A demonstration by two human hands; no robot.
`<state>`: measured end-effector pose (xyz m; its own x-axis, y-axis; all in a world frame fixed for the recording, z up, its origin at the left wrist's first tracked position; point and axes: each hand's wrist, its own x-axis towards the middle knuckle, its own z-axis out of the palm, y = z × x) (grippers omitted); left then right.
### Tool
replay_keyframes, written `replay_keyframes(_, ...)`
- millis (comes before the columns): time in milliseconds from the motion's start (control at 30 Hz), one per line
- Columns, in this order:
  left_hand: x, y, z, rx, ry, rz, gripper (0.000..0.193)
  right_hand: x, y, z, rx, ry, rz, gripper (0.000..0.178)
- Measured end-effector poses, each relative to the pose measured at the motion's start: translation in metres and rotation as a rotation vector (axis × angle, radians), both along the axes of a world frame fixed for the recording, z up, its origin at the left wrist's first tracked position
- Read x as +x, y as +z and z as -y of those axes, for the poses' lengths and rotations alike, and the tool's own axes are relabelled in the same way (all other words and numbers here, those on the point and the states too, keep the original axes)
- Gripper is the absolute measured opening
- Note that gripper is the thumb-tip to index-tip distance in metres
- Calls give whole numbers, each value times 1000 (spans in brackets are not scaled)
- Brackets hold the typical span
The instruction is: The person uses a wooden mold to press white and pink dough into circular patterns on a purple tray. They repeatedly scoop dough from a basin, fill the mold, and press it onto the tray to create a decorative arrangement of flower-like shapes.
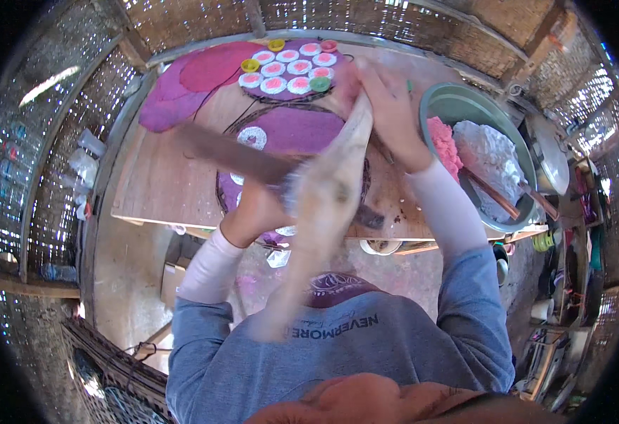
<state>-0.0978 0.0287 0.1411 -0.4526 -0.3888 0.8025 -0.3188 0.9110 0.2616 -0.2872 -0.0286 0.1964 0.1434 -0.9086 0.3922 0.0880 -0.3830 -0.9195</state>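
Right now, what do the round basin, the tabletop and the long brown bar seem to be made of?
Basin: probably plastic, with smooth, evenly coloured grey-green walls and a rounded rim. Tabletop: likely wood or plywood, pale tan with a flat, board-like surface. Brown bar: perhaps wood or dull metal; it looks dark, but blur leaves that open.

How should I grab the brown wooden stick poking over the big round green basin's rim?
Probably grip the stick by its outer end, from the near right: that end juts past the basin, while the other points inward toward a lumpy white heap.
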Motion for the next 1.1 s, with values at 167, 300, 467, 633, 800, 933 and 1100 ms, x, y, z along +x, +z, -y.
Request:
replay_keyframes(167,9,26,4,119,364,581,39,24,9,-4,-69,-81,-205,41)
replay_keyframes(300,16,53,-16,353,128,630,46,18,25,-47,-322,-49,-372,41)
replay_keyframes(467,29,43,-9,622,23,794,46,16,27,-72,-408,50,-367,41)
replay_keyframes(633,56,25,8,612,-170,651,34,-7,45,-87,-279,-72,-337,36)
replay_keyframes(800,71,-7,16,909,-269,119,31,-51,65,-75,-322,-364,180,37)
replay_keyframes(933,24,-36,16,953,-552,-189,35,-73,36,-24,-409,-701,778,22)
replay_keyframes(1100,-9,-38,29,300,-85,-531,37,-9,-45,-9,8,-453,1008,13)
